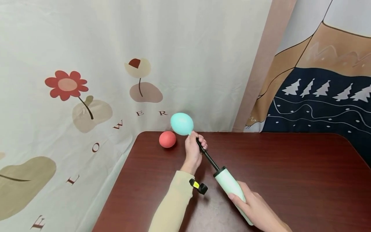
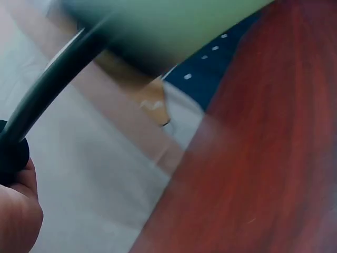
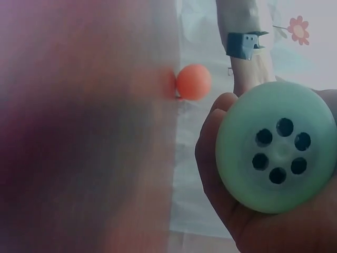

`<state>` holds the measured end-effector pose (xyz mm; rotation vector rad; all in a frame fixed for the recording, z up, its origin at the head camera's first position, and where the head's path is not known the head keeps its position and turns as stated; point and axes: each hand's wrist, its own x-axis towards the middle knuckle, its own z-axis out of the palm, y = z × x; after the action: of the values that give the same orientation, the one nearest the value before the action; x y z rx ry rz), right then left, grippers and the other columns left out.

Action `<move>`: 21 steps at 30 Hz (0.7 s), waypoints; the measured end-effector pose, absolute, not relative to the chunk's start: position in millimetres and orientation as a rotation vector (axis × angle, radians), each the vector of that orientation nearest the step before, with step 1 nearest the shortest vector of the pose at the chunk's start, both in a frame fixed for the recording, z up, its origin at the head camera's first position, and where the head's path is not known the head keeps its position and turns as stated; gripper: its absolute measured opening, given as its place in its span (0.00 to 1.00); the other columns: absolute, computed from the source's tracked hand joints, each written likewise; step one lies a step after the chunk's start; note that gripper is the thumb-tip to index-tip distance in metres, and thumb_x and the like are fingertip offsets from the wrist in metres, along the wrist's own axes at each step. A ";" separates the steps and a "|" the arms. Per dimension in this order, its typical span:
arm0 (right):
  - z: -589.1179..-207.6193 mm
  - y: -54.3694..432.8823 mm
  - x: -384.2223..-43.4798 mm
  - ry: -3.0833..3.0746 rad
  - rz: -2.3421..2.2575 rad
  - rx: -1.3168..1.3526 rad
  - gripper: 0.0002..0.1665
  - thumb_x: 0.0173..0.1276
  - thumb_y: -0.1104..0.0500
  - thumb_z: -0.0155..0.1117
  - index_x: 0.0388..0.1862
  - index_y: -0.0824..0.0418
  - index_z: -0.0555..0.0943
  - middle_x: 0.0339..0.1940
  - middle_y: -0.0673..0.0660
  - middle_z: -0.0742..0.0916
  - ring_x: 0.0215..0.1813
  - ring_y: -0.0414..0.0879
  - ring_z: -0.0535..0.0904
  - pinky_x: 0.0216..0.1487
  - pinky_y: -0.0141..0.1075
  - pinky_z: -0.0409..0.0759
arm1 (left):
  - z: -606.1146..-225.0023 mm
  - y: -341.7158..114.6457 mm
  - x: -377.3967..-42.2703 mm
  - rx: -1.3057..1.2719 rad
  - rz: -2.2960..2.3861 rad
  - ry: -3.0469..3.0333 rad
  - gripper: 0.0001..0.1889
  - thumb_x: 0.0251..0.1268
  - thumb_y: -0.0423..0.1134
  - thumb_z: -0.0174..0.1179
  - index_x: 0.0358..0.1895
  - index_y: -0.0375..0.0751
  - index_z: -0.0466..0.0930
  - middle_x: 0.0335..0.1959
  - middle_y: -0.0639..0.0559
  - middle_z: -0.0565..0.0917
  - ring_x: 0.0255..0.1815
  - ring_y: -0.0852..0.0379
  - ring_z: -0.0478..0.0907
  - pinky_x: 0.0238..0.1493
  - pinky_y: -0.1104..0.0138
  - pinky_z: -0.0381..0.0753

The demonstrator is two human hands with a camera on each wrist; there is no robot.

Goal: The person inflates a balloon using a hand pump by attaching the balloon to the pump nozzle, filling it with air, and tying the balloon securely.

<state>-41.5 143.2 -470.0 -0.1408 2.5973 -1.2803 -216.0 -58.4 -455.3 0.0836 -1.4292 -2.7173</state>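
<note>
A light-blue balloon, partly inflated, sits at the far end of a hand balloon pump. My left hand grips the pump's black end, right by the balloon's neck; the fingers hide where the two meet. From there a black rod runs down to the mint-green pump barrel. My right hand is wrapped round that barrel near its rear. Seen from the right wrist, the barrel's round end shows a ring of several dark holes. The left wrist view has the barrel blurred above the hand.
A red balloon, round and smooth, lies near the back left edge of the dark red-brown table. Printed curtains hang just behind and to the left of the table. A wrist camera is strapped to the left sleeve.
</note>
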 end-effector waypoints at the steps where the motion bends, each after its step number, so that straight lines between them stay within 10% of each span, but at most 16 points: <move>1: -470.3 145.8 -38.1 2.595 -1.261 -0.145 0.35 0.74 0.36 0.63 0.71 0.55 0.72 0.51 0.49 0.84 0.43 0.40 0.78 0.41 0.39 0.77 | -454.0 -62.1 -217.6 0.085 -2.715 -1.420 0.19 0.86 0.43 0.40 0.29 0.44 0.66 0.21 0.55 0.68 0.17 0.62 0.66 0.20 0.74 0.69; 21: -476.2 130.3 -55.9 2.716 -1.392 -0.189 0.29 0.77 0.44 0.63 0.68 0.59 0.72 0.39 0.50 0.84 0.35 0.36 0.77 0.34 0.34 0.76 | -470.0 -21.1 -183.0 0.012 -2.718 -1.580 0.18 0.86 0.41 0.37 0.31 0.46 0.66 0.21 0.55 0.69 0.17 0.62 0.66 0.21 0.72 0.71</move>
<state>-55.9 130.3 -476.2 -0.1889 2.7164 -1.3924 -183.0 -21.1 -470.0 0.0116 -1.5805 -2.7184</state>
